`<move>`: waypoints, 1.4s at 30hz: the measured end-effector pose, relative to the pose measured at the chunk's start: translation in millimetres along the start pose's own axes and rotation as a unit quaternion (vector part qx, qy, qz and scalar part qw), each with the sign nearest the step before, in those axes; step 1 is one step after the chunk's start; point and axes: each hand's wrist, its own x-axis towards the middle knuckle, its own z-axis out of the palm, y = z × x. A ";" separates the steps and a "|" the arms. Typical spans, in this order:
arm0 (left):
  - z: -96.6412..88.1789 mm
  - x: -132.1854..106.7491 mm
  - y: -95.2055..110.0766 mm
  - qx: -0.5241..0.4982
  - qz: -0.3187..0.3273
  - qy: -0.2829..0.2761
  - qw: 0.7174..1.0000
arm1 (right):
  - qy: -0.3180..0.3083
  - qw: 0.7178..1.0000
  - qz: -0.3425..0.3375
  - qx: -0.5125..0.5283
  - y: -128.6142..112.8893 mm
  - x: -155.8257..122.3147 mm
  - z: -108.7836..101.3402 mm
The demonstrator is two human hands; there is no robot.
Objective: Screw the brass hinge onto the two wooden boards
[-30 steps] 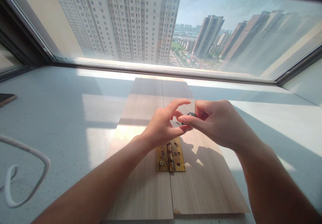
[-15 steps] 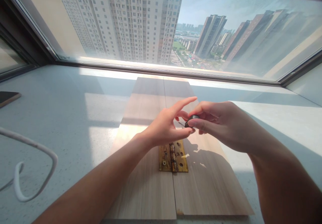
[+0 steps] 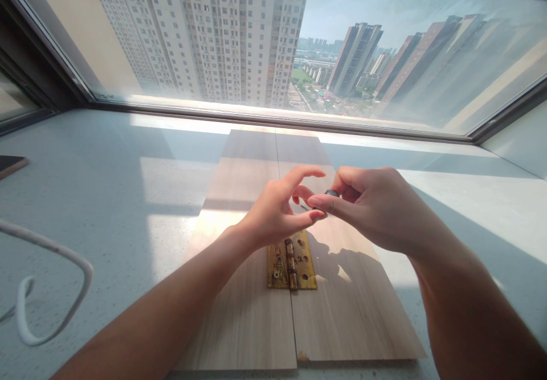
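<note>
Two pale wooden boards lie side by side on the sill, joined by a brass hinge with screws in its leaves. My right hand is closed on a small dark round object, held between thumb and fingers above the hinge. My left hand meets it, thumb and fingers pinched at the same spot, index finger raised. A thin metal tip shows between the two hands; I cannot make out what it is.
A wide window runs along the far edge of the grey-white sill. A white cable loops at the left. A dark flat object lies at the far left edge.
Both hands stay together above the hinge, with small finger shifts around the dark object. The view has wobbled slightly.
</note>
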 end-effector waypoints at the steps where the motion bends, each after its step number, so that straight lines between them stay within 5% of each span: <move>1: -0.9 -0.1 -0.3 -0.008 -0.003 -0.011 1.000 | -0.008 1.000 0.004 0.006 0.6 -0.5 -1.0; 8: -3.0 -1.1 -4.9 -0.002 0.008 -0.040 0.999 | -0.075 0.991 -0.058 0.090 8.2 -4.3 -11.9; 16: 4.2 1.4 -9.8 0.042 0.065 0.024 0.997 | -0.032 0.998 0.001 0.060 6.7 -2.0 -3.1; 22: 1.7 0.1 -6.8 0.013 0.014 0.014 1.000 | -0.016 0.999 -0.002 0.038 2.2 -0.9 -1.7; 28: -0.5 -2.2 -4.8 -0.012 0.001 -0.031 0.999 | -0.082 0.987 -0.077 0.111 5.3 -3.4 -8.8; 32: 0.7 -2.8 -9.9 -0.003 0.008 -0.040 0.999 | -0.079 0.990 -0.043 0.108 7.1 -3.4 -6.9; 37: 4.4 -0.5 -12.1 0.005 0.040 0.017 0.999 | -0.091 0.990 -0.009 0.110 2.5 -1.0 -2.5; 42: 3.4 -1.6 -5.1 -0.024 0.009 0.006 1.000 | -0.088 0.992 0.007 0.093 -0.6 -0.5 -1.0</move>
